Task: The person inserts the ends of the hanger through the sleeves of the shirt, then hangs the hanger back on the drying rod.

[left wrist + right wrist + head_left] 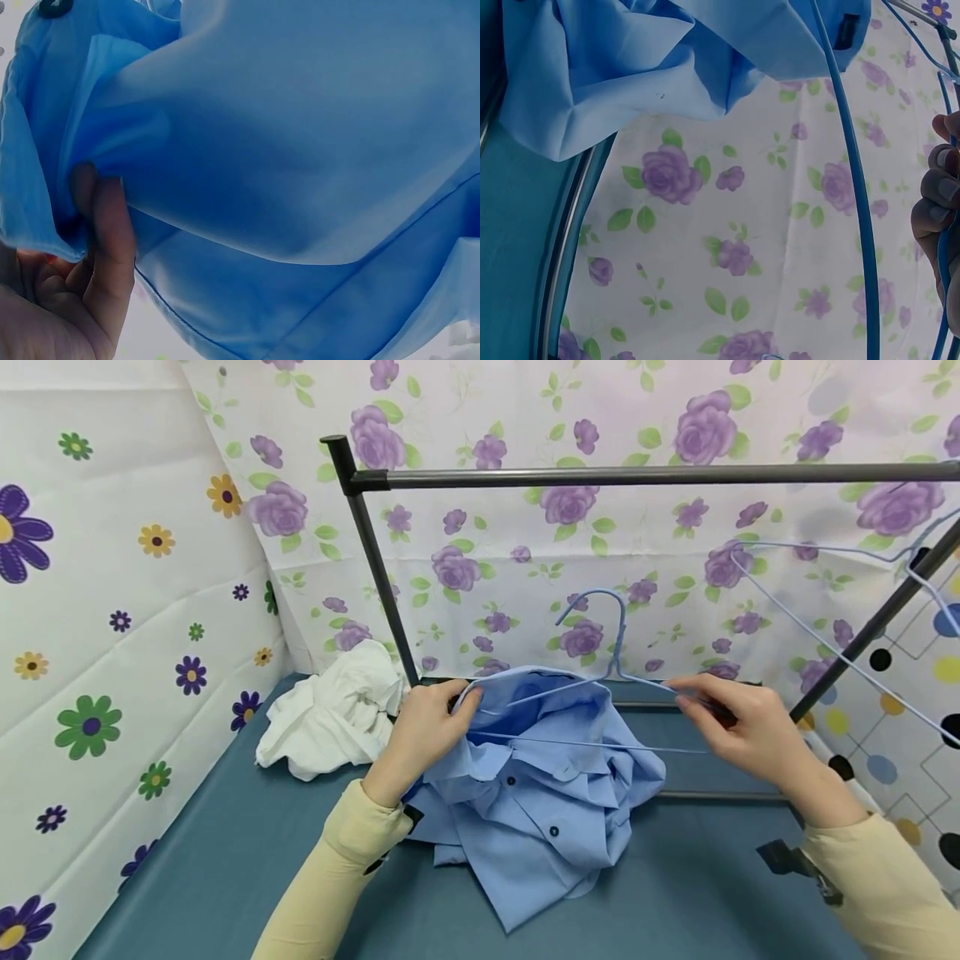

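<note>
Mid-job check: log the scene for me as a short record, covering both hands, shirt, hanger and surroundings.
Left hand: grips the shirt at its collar
Right hand: grips the hanger near its right end
Hanger: hook up; left end inside the shirt's neck opening, right end outside
Shirt: blue, rumpled on the table, dark buttons showing
White cloth: bunched on the table, left of the shirt
Second hanger: at the head view's right edge, bare
Rack: dark, top bar bare where visible
</note>
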Action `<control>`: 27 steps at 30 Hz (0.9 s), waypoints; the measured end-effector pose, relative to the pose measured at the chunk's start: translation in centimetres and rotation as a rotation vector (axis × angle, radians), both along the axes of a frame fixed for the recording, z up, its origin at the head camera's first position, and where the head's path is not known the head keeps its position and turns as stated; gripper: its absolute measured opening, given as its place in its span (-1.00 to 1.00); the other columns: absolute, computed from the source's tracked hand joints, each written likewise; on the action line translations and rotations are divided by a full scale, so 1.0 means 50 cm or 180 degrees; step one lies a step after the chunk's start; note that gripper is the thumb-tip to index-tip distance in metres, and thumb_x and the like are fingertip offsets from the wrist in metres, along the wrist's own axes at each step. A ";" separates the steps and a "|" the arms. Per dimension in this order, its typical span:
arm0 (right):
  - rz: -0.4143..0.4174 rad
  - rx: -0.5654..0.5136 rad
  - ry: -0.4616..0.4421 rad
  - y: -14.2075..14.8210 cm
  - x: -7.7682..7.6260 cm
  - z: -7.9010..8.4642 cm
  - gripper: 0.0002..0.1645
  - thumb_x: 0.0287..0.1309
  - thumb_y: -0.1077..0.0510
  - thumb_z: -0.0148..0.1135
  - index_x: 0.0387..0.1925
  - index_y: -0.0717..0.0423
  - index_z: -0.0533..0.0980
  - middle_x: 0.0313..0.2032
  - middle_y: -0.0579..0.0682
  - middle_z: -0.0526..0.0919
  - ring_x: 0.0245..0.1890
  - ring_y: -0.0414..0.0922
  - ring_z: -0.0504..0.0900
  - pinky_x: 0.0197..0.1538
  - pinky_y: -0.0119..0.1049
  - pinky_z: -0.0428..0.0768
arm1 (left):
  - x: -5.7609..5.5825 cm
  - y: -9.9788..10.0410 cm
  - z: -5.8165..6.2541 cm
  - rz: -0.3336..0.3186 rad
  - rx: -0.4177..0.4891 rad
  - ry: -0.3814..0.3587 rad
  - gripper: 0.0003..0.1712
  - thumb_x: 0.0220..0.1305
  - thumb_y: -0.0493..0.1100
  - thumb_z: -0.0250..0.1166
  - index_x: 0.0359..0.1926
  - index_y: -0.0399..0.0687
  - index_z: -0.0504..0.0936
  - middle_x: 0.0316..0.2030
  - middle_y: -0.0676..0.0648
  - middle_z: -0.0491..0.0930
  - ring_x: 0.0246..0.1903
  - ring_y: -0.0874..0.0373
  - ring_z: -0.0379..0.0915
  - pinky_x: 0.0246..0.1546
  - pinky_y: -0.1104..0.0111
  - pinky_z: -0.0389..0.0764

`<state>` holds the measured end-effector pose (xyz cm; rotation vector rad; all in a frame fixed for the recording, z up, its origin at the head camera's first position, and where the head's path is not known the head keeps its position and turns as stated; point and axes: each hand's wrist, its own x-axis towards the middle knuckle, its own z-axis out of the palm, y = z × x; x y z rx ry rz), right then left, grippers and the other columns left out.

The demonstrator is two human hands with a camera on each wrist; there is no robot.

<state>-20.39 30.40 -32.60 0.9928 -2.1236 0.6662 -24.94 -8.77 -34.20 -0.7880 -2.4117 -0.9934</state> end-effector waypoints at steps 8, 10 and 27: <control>0.0074 -0.0039 -0.0006 -0.014 -0.008 -0.001 -0.78 0.34 0.27 0.22 -0.05 0.18 0.68 -0.61 -0.29 0.37 -0.67 -0.44 0.19 -0.59 -0.58 0.21 | 0.000 0.009 0.007 -0.0054 -0.0039 0.0048 -0.46 0.51 -0.10 0.14 -0.67 0.05 0.21 -0.77 0.12 0.03 -0.80 0.25 -0.10 -0.68 0.38 0.08; 0.0089 -0.0027 -0.0005 -0.020 -0.011 0.000 -0.77 0.33 0.29 0.22 -0.04 0.17 0.68 -0.60 -0.29 0.37 -0.67 -0.43 0.19 -0.59 -0.58 0.21 | 0.001 0.010 0.009 -0.0064 -0.0013 0.0058 -0.45 0.50 -0.10 0.15 -0.68 0.05 0.20 -0.77 0.12 0.03 -0.80 0.27 -0.11 -0.69 0.39 0.07; 0.0141 -0.0107 -0.0171 -0.068 -0.034 -0.029 -0.62 0.15 0.45 0.26 -0.01 0.14 0.65 -0.63 -0.27 0.35 -0.68 -0.42 0.18 -0.58 -0.54 0.22 | 0.004 0.014 0.014 -0.0009 0.0014 0.0068 -0.47 0.50 -0.11 0.15 -0.68 0.05 0.24 -0.78 0.14 0.04 -0.80 0.28 -0.10 -0.69 0.40 0.07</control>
